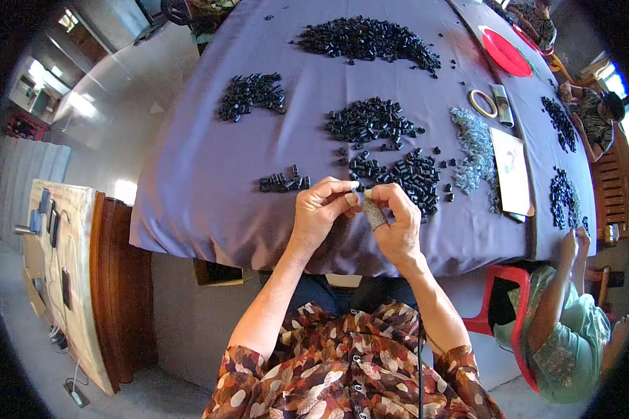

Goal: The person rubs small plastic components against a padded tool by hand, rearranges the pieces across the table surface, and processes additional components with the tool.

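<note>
The left hand [320,215] and right hand [398,222] meet over the near edge of the purple cloth-covered surface [196,188], thumbs and forefingers nearly closed in a pinch about a tiny dark piece [358,189], its shape too small to make out; a grey speckled band [374,212] wraps a right-hand finger; just beyond lies a pile of short black cylindrical pieces [414,174]; a small black cluster [284,182] sits left; a pale translucent heap [472,143] lies right, beside a white rectangular sheet [512,171].

Left hand [320,209], right hand [398,234], fingers [337,188] close together; black parts [370,120] heaped on purple cloth [203,181].
</note>
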Motion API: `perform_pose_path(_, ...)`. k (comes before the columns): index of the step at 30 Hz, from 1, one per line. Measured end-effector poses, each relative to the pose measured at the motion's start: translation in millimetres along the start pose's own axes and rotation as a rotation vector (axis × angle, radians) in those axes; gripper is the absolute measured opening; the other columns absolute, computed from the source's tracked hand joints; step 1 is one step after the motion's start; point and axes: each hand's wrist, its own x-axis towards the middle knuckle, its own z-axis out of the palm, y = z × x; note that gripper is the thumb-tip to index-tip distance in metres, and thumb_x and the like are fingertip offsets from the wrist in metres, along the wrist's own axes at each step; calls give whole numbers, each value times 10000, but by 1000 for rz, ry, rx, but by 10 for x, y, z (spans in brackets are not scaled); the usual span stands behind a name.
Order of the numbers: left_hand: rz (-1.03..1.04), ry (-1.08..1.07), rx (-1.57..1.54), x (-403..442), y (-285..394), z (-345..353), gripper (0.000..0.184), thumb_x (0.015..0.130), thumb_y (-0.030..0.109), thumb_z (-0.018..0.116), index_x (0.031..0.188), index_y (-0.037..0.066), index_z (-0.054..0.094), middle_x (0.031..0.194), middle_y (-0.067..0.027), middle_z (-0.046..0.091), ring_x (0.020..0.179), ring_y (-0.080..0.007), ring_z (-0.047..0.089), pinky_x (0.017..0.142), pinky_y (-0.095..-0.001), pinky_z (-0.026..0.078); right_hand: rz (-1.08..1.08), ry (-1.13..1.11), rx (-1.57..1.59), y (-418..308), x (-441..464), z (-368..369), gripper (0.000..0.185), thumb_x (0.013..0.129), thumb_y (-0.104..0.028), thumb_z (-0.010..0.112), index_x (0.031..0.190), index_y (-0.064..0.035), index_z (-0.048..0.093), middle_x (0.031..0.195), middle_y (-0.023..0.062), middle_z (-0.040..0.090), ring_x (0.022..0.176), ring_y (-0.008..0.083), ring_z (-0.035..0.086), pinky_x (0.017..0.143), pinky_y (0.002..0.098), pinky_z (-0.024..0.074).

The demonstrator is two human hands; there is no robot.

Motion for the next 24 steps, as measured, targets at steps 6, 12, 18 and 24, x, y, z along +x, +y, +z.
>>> perform_pose_path(6, -77, 13, -95, -16, 17, -12, 159, 831, 34, 633, 984, 3, 663, 781, -50, 654, 658, -113, 622, 589, -239, 529, 8, 9, -8, -38, 26, 50, 291, 633, 135, 537, 881, -15, 570, 803, 111, 580, 729, 256, 600, 667, 318, 482)
perform_pose_path(12, -88, 32, -167, -16, -4, -25, 144, 848, 64, 624, 971, 1, 664, 777, -56, 657, 631, -117, 612, 572, -250, 522, 0, 9, -7, -52, 33, 95, 293, 635, 126, 549, 888, -19, 573, 805, 109, 580, 719, 247, 593, 658, 311, 478)
perform_pose_path(18, -65, 73, -202, -11, -51, -23, 128, 875, 97, 603, 943, -2, 647, 741, -55, 650, 613, -114, 618, 536, -237, 504, -8, -15, -10, -70, 41, 105, 297, 626, 122, 546, 888, -15, 569, 805, 113, 580, 723, 258, 590, 669, 318, 480)
perform_pose_path(24, -61, 82, -192, -7, -48, -14, 121, 877, 116, 606, 921, 6, 634, 743, -40, 638, 580, -98, 580, 536, -245, 490, 1, -17, -10, -66, 21, 111, 321, 608, 129, 537, 896, -9, 565, 812, 118, 582, 740, 265, 595, 679, 320, 481)
